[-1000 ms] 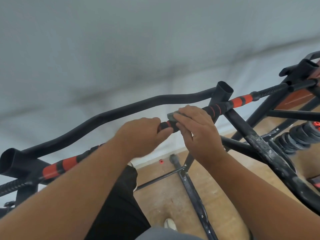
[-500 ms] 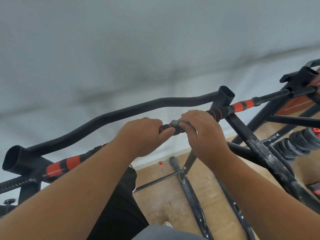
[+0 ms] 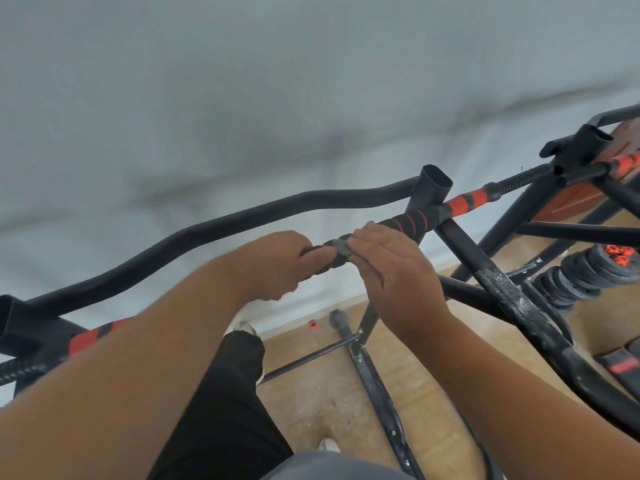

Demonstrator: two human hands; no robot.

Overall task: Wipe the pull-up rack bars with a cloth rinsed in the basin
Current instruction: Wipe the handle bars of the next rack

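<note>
The pull-up rack's black-and-red grip bar point(image 3: 412, 221) runs from lower left to upper right across the middle of the view. My left hand point(image 3: 277, 263) is closed around this bar. Right beside it, my right hand point(image 3: 391, 268) presses a small grey cloth point(image 3: 341, 247) onto the bar, fingers wrapped over it; only a little of the cloth shows between the two hands. A curved black bar point(image 3: 214, 230) runs behind the grip bar. The basin is out of view.
A white wall fills the upper half. A scuffed black frame tube point(image 3: 509, 299) slants down at the right, with stacked black weight plates point(image 3: 585, 271) behind it. Floor struts point(image 3: 374, 372), a small red cap point(image 3: 312, 323) and my feet lie on the wooden floor below.
My right hand has slid the cloth a little to the left along the bar, close against the left hand, which keeps its hold. More of the striped grip shows to the right of it.
</note>
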